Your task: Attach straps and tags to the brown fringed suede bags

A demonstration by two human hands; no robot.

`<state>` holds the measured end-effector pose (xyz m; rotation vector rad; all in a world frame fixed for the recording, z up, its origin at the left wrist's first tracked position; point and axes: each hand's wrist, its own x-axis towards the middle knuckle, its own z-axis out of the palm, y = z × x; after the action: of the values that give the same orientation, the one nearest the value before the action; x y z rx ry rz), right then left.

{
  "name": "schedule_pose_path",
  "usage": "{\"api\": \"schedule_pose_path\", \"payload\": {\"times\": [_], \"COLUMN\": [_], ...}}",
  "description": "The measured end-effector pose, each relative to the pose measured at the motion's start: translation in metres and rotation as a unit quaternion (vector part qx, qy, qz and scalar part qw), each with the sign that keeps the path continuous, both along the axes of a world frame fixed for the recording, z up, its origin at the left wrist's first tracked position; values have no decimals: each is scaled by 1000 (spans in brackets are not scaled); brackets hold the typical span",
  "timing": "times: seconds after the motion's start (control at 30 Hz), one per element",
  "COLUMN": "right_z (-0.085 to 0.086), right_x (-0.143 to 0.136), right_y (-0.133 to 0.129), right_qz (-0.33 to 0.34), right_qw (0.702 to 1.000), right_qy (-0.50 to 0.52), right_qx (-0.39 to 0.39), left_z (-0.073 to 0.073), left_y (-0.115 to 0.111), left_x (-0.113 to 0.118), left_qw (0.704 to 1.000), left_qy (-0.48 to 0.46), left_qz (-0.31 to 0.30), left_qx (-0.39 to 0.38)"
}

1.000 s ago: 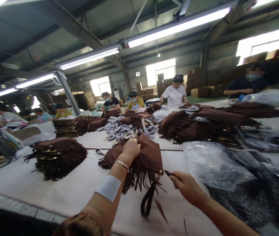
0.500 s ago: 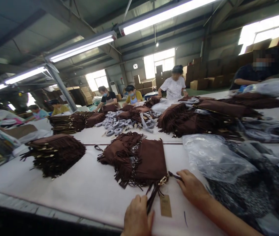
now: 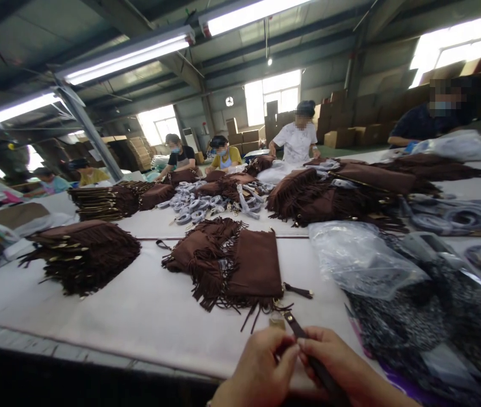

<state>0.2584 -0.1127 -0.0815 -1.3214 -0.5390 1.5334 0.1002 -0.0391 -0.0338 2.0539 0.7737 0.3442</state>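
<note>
A brown fringed bag (image 3: 255, 263) lies flat on the white table (image 3: 138, 294), with fringed pieces at its left and a short zipper strap (image 3: 298, 291) at its lower right corner. Just below it, my right hand (image 3: 333, 356) is closed around a dark brown strap (image 3: 319, 367) with a metal stud near its end. My left hand (image 3: 263, 362) touches the right one, thumb and fingers pinched; what they grip is too small to make out. A tan tag (image 3: 277, 322) shows partly above my left hand.
Stacked fringed bags (image 3: 91, 254) stand at the left. Clear plastic bags (image 3: 359, 254) and black speckled material (image 3: 435, 316) lie at the right. Wrapped straps (image 3: 193, 206) and more brown bags (image 3: 325, 195) fill the far side, where several people work.
My hands have come together at the front, and the right now grips a dark strap. It has let go of the zipper strap. The camera view has shifted slightly.
</note>
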Motion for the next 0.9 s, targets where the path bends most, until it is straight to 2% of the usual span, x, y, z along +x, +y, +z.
{"api": "schedule_pose_path", "payload": {"times": [0.07,0.13,0.23,0.33,0.4,0.47,0.57,0.63,0.67,0.7,0.73,0.77,0.8,0.83,0.87,0.9], "right_z": [-1,-3,-5,-5,-4,-3,-2,-2,-2,-1,1,3,5,8,10,12], "right_x": [7,9,7,7,9,12,13,13,12,11,10,9,7,5,4,2], "right_y": [-4,-7,-11,-12,-13,-13,-14,-13,-13,-13,-13,-13,-13,-13,-14,-14], "right_qz": [-19,-27,-25,-41,-52,-58,-56,-50,-47,-44,-40,-37,-32,-25,-14,4], "right_qw": [999,999,1000,999,997,996,995,995,995,994,994,993,993,992,992,993], "right_qy": [0,-8,-6,21,50,66,74,84,91,97,102,108,114,120,121,117], "right_qx": [-30,-31,-10,-15,-26,-31,-28,-20,-15,-12,-10,-8,-2,5,15,25], "left_z": [-4,-11,-24,-31,-28,-20,-1,7,8,6,2,-4,-11,-19,-27,-34], "left_y": [20,38,56,67,78,91,101,92,82,69,55,40,27,16,8,3], "left_x": [10,21,32,28,14,-4,-26,-29,-26,-20,-12,-3,8,19,29,39], "left_qw": [994,982,960,947,944,939,924,925,937,957,979,990,974,936,886,833], "left_qy": [11,61,135,144,142,158,185,156,127,89,50,18,-15,-59,-106,-146], "left_qz": [39,43,14,1,2,19,87,146,168,181,172,132,92,66,73,112], "left_qx": [98,172,246,286,296,304,325,316,279,210,101,-49,-206,-341,-446,-521]}}
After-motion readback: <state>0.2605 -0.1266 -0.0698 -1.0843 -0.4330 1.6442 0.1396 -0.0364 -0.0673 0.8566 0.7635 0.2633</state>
